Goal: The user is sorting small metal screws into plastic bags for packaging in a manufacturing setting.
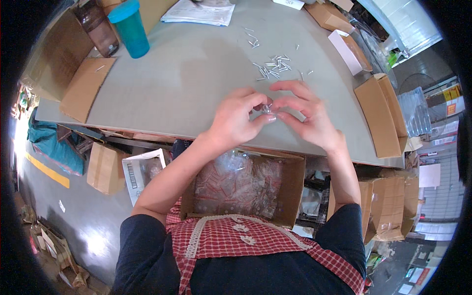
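Observation:
Above the table's near edge, my left hand (pixel 236 117) pinches a small shiny, clear-looking piece (pixel 267 109) between thumb and fingers. My right hand (pixel 310 116) meets it from the other side, its thumb and index fingertip closed at the same piece while another finger stretches out. Exactly what the piece is stays too small to tell. Just beyond the fingers lies a loose pile of small silvery metal pins (pixel 273 69), with a few strays around it. Below my wrists, an open cardboard box (pixel 290 194) holds many small clear plastic packets (pixel 236 189) with red marks.
On the grey table (pixel 162 98) stand a teal lidded cup (pixel 132 32) and a brown bottle (pixel 98 29) at far left. Papers (pixel 199 12) lie at the back. An open carton (pixel 376 115) sits on the right edge; more cartons (pixel 391 204) stand below it.

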Demonstrator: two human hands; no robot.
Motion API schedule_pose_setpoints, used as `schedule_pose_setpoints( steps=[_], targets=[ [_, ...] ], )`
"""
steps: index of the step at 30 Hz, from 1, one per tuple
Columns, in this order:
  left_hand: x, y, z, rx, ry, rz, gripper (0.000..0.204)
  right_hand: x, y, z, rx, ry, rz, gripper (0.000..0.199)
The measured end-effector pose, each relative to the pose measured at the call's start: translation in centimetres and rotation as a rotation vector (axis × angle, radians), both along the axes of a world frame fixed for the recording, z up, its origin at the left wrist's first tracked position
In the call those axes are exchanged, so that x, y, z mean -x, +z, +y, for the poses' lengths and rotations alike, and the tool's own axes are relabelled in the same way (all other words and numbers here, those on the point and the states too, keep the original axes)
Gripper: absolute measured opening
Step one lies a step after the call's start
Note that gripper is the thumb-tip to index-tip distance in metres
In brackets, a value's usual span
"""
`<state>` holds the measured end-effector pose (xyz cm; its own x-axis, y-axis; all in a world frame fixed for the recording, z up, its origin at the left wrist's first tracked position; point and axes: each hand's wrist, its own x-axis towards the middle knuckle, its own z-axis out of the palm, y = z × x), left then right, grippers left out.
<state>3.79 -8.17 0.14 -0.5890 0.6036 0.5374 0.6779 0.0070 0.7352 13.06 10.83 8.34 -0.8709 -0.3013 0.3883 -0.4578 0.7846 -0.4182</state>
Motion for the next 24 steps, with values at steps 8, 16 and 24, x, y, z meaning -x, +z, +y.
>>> schedule_pose_setpoints(
  steps=[8, 16, 24],
  targets=[
    [-0.4, -0.4, -0.5, 0.073, -0.115, -0.088, 0.015, -1.3, 1.4, -0.2, 0.019, -0.069, 0.064, 0.012],
    [-1.2, 0.4, 0.3, 0.087, 0.002, -0.162, 0.016, -3.7, 0.3, 1.4, -0.027, -0.369, 0.125, 0.011],
    [-4.2, 3.2, 2.3, 0.099, -0.245, -0.387, 0.016, -7.7, 1.3, 0.0, 0.512, -0.406, -0.364, 0.013]
  ],
)
